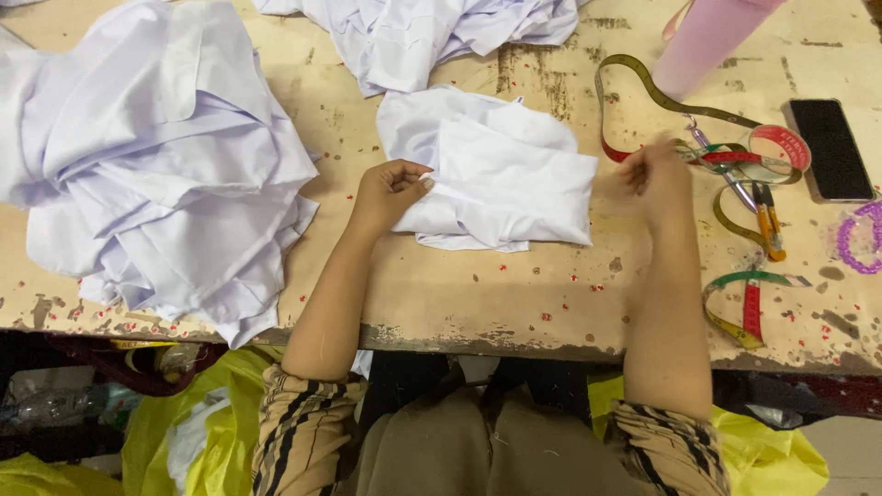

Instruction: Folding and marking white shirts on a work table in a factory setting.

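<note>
Striped brown-and-cream sleeves (pixel 303 422) sit closest to my view, with yellow plastic bags (pixel 184 432) below the table edge. Beyond them, my left hand (pixel 390 190) has its fingers curled, pinching the left edge of the small folded white cloth piece (pixel 501 179), which lies flat on the worn wooden table (pixel 514 303) in the middle of my view. My right hand (pixel 654 174) hovers just off the cloth's right edge; it is motion-blurred, so I cannot tell whether its fingers are clenched or loose, or whether it grips anything.

I judge the work to be partway: this one piece is roughly folded, with rumpled layers and an uneven lower hem, while a big heap of white garments (pixel 156 156) on the left and another crumpled white pile (pixel 413 32) at the far edge look unsorted.

The folded piece's long axis runs left to right across the table, slightly tilted, its looser bunched end pointing up-left, away from me. A coiled multicoloured measuring tape (pixel 744 156), orange-handled snips (pixel 767 220) and a black phone (pixel 831 147) lie to the right.
</note>
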